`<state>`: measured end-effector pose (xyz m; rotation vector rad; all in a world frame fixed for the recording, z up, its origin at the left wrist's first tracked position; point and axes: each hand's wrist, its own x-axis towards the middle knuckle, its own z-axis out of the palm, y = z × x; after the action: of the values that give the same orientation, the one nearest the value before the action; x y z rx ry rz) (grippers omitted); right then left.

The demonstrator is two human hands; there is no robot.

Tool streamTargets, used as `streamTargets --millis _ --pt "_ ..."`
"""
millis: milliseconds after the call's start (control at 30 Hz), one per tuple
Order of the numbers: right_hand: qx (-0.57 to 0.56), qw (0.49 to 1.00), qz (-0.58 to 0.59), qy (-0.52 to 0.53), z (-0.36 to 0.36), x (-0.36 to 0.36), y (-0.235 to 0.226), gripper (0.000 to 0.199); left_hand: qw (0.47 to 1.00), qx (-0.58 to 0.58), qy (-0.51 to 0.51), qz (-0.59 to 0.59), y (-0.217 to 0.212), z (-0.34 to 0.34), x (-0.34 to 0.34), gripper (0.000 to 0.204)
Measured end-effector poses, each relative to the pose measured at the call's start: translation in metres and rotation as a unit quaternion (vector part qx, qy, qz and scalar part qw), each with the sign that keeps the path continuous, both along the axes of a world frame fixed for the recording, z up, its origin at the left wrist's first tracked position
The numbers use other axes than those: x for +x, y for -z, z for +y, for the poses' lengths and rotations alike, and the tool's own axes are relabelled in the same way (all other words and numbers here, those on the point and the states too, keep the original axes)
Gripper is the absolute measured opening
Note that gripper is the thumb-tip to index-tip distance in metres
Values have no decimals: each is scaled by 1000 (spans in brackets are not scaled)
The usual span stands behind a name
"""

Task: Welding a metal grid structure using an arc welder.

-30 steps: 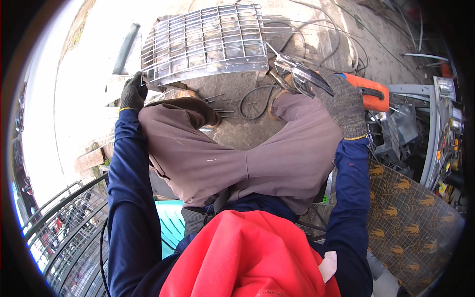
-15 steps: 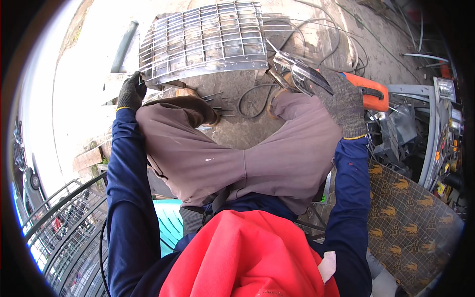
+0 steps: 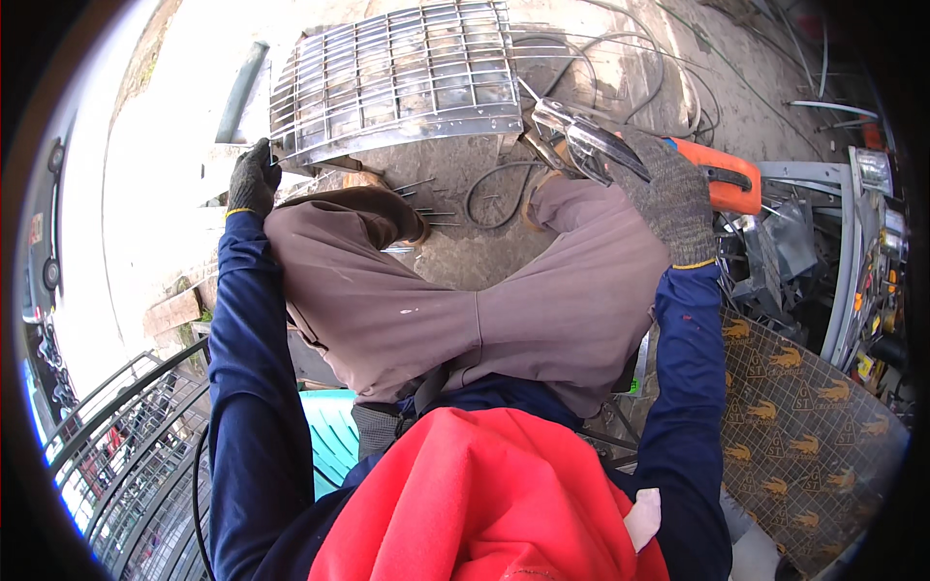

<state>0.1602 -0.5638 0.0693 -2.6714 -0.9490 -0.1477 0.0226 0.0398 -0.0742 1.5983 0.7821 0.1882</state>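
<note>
A curved metal grille point(image 3: 397, 82) of crossed bars over sheet metal stands in front of me. At its near left corner is my left hand point(image 3: 256, 178) in a dark knit glove, fingers closed round the edge; part of the grip is hidden. My right hand point(image 3: 670, 194), in a grey knit glove, is closed on a pliers-like metal clamp point(image 3: 591, 140) above my right knee. A thin rod point(image 3: 528, 89) sticks out from the clamp's tip toward the grille's right side, apart from it.
An orange case point(image 3: 736, 194) with a black handle lies beyond my right hand. Dark cable point(image 3: 467, 198) loops over the floor, near several thin rods point(image 3: 436, 213). Metal scraps point(image 3: 775, 247) crowd the right side. A patterned board point(image 3: 804, 436) and barred metalwork point(image 3: 136, 455) flank me.
My hands keep their grips and have barely moved. The grille sits very slightly further left in view. A vehicle has come into sight at the far left.
</note>
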Motion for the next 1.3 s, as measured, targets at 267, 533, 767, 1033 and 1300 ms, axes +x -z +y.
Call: streamTargets --millis 267,533,767,1033,1300 --pt "-20 997 58 36 -5 0 -1 44 982 -130 -137 -2 -15 -20 12 15" --pt "14 999 40 17 -4 0 3 42 999 33 -42 -9 -6 -16 1 22" --pt "1 996 87 36 0 0 -1 43 993 96 -17 -69 -4 -11 -9 22" --pt "-19 996 78 33 1 -1 -5 44 995 -24 -97 -14 -8 -14 -1 25" --pt "-12 996 80 47 -1 1 -1 46 995 -36 -94 -1 -18 -17 -3 28"
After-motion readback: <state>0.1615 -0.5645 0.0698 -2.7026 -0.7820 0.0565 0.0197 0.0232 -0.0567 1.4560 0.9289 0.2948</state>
